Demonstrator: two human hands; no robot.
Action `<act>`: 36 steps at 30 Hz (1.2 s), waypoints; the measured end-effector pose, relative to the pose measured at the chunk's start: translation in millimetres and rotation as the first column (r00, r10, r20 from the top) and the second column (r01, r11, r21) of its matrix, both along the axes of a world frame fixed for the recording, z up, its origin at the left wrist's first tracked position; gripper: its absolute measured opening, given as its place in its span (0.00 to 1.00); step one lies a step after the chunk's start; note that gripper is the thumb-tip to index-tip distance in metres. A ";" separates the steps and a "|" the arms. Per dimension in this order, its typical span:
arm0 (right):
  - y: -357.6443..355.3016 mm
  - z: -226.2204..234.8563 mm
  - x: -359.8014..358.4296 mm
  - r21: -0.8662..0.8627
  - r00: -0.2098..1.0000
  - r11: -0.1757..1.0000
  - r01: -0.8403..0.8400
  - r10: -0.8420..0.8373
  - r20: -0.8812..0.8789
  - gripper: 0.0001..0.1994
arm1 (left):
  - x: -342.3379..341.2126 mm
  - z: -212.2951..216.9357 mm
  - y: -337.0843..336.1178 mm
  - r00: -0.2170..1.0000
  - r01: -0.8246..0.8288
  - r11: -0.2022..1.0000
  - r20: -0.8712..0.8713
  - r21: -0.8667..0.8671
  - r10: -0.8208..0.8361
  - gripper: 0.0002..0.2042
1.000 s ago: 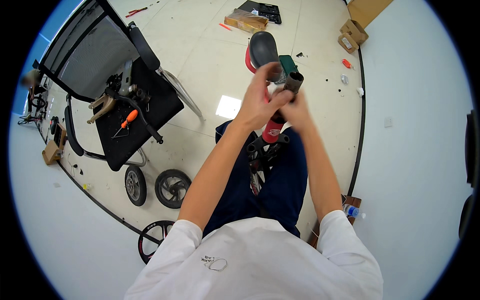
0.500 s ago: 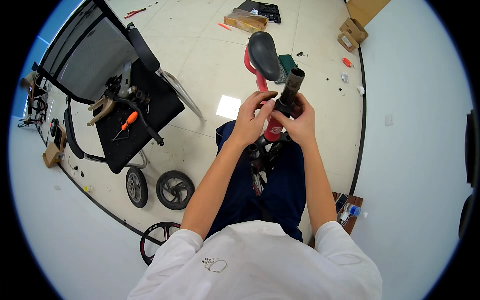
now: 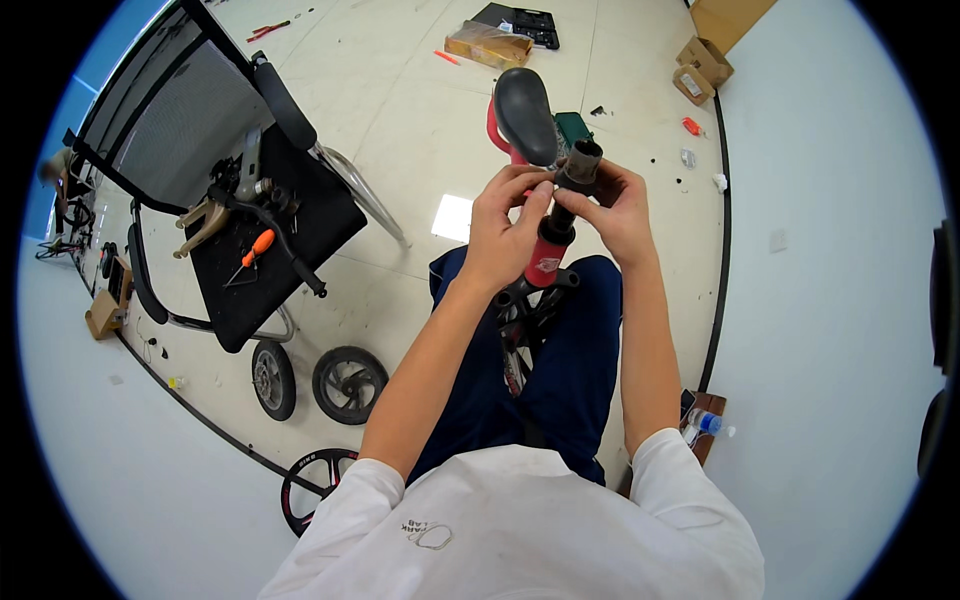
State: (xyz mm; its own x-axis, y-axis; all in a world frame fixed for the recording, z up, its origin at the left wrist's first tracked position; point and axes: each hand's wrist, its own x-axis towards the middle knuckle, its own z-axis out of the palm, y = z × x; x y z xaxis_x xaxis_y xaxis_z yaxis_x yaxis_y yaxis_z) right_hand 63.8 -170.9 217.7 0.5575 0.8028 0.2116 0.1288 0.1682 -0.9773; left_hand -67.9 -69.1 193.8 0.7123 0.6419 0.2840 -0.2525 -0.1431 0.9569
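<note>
A small children's bike frame with a red head tube (image 3: 545,262) stands between my knees. From its top rises a dark steerer tube (image 3: 586,152), tilted slightly right. Around that tube, near its upper end, sits a black collar (image 3: 575,182). My right hand (image 3: 622,212) is closed on the collar's right side, thumb in front and fingers behind. On the other side my left hand (image 3: 505,228) pinches at the collar's left edge, its fingertips partly hidden. Just beyond lies the black saddle (image 3: 525,115).
At left, an office chair (image 3: 270,210) carries bike parts and an orange-handled screwdriver (image 3: 260,245). Small wheels (image 3: 350,385) lie beside it. Further off are a cardboard box (image 3: 488,46) and an open tool case (image 3: 535,25). A wooden stand (image 3: 708,412) is near my right elbow.
The black collar has moved up the steerer tube with both hands, away from the red head tube. More bare tube now shows below it. My right knee has shifted slightly outward.
</note>
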 end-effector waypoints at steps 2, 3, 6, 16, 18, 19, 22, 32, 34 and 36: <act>0.3 -2.4 0.5 0.022 0.995 0.999 -0.036 0.038 -0.096 0.19 | -0.4 2.2 -4.4 0.999 -0.041 0.996 0.024 0.080 0.039 0.12; 0.2 -2.3 -1.8 0.036 0.995 0.999 -0.017 0.021 -0.096 0.19 | -1.3 3.1 -5.8 0.998 -0.062 0.991 0.035 0.120 0.059 0.12; -0.7 -5.5 -14.7 0.051 0.995 0.996 0.071 -0.068 -0.074 0.18 | -3.3 4.5 -2.0 0.999 -0.027 0.999 0.030 0.039 0.026 0.12; 5.3 -23.2 -37.4 0.109 0.939 0.940 0.324 -0.334 0.083 0.14 | -3.4 -22.2 -8.7 0.985 -0.057 0.984 -0.173 -0.168 0.027 0.09; 5.4 -23.1 -39.7 0.097 0.921 0.930 0.354 -0.365 0.137 0.14 | -7.8 -35.4 -8.6 0.977 -0.064 0.987 -0.209 -0.146 0.032 0.09; 5.8 -21.5 -38.9 0.101 0.909 0.924 0.370 -0.382 0.169 0.14 | -9.7 -42.4 -8.9 0.973 -0.068 0.989 -0.227 -0.135 0.036 0.10; 9.6 -24.5 -40.4 0.129 0.860 0.898 0.421 -0.440 0.258 0.14 | -19.6 -63.9 -11.0 0.955 0.032 0.995 -0.289 -0.100 -0.059 0.16; 7.1 -31.1 -34.2 0.124 0.926 0.932 0.341 -0.356 0.125 0.12 | -36.4 -81.9 -35.3 0.700 0.301 0.934 -0.710 0.192 -0.079 0.28; 4.3 -34.7 -24.6 0.151 0.975 0.963 0.222 -0.223 -0.004 0.13 | -38.1 -90.2 -43.4 0.750 0.288 0.916 -0.661 0.278 -0.035 0.23; -3.0 -36.6 -26.2 0.064 0.975 0.974 0.219 -0.221 0.023 0.15 | -42.3 -91.5 -42.8 0.771 0.258 0.914 -0.637 0.312 0.000 0.23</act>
